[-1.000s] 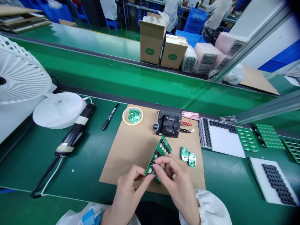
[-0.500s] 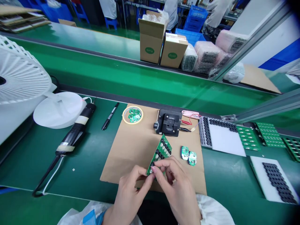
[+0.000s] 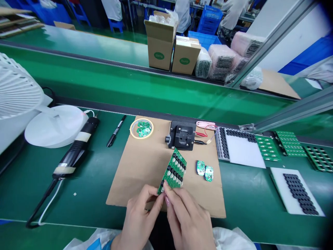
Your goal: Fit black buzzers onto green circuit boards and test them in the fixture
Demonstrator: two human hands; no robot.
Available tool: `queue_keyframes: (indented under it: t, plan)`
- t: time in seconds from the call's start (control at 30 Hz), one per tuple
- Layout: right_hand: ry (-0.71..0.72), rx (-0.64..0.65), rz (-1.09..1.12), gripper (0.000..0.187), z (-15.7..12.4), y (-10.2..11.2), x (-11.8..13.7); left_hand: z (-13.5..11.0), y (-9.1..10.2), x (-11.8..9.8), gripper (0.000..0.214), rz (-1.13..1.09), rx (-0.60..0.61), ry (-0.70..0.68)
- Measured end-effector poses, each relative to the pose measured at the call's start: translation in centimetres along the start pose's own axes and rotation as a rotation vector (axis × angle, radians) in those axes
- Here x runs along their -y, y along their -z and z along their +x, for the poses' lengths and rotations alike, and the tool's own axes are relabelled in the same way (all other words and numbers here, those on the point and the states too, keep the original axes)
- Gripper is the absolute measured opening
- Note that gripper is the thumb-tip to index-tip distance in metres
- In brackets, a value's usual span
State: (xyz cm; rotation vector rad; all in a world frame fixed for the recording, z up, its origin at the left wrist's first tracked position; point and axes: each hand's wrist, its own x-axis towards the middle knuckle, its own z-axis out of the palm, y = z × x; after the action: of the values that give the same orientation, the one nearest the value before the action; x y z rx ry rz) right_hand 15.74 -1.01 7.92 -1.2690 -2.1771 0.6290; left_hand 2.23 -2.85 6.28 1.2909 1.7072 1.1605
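Observation:
A green circuit board (image 3: 174, 171) with rows of black and white components is held tilted above the brown cardboard sheet (image 3: 140, 166). My left hand (image 3: 142, 211) pinches its lower left corner between thumb and fingers. My right hand (image 3: 186, 217) is closed at the board's lower edge, its index fingertip against a black component near that corner. The right thumb sits just below, close to the left thumb. To the right of the board lie two small green boards (image 3: 204, 170). Behind it stands a black fixture (image 3: 181, 135) with a red and a black lead.
A tape roll (image 3: 132, 129) encloses small green boards. Leftward are a black marker (image 3: 116, 131), a taped black handheld tool (image 3: 75, 149) and a white fan (image 3: 56, 125). White trays (image 3: 246, 149) with black parts and more boards (image 3: 290, 143) lie right. Cardboard boxes (image 3: 160, 45) stand beyond the ledge.
My right hand has shifted lower along the board; its fingers are straighter and bunched, uncovering more of the component rows. The left grip is unchanged. The whole view has shifted slightly.

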Motion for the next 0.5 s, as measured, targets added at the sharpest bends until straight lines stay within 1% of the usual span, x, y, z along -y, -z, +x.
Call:
queue_keyframes:
  t: [0.07,0.1,0.13,0.2,0.23,0.27,0.37,0.43,0.5]
  plan:
    - [-0.018,0.050,0.128,0.035,1.0,0.9,-1.0,0.0,0.0,-0.1,0.017,-0.106,0.026,0.128]
    - [-0.064,0.031,0.175,0.033,1.7,1.5,-1.9,0.0,0.1,-0.2,0.019,-0.163,0.028,0.200]
    - [-0.130,-0.021,0.196,0.030,2.4,2.1,-2.9,0.0,0.2,-0.4,0.022,-0.215,0.028,0.271]
    - [-0.266,-0.166,0.179,0.026,3.6,3.4,-5.3,0.3,0.3,-0.9,0.027,-0.307,0.024,0.385]
    - [-0.304,-0.197,0.178,0.026,4.0,4.1,-6.5,0.5,0.4,-1.1,0.029,-0.350,0.027,0.424]
    - [-0.324,-0.184,0.203,0.026,4.3,4.6,-7.6,0.9,0.5,-1.3,0.032,-0.389,0.039,0.449]
    - [-0.382,-0.025,0.393,0.030,4.4,5.8,-9.8,2.4,0.7,-1.5,0.037,-0.499,0.117,0.484]
    - [-0.478,0.026,0.545,0.035,4.2,6.2,-10.1,3.5,0.7,-1.5,0.042,-0.555,0.191,0.491]
    - [-0.582,0.039,0.711,0.039,4.0,6.5,-10.1,4.4,0.6,-1.5,0.044,-0.599,0.226,0.485]
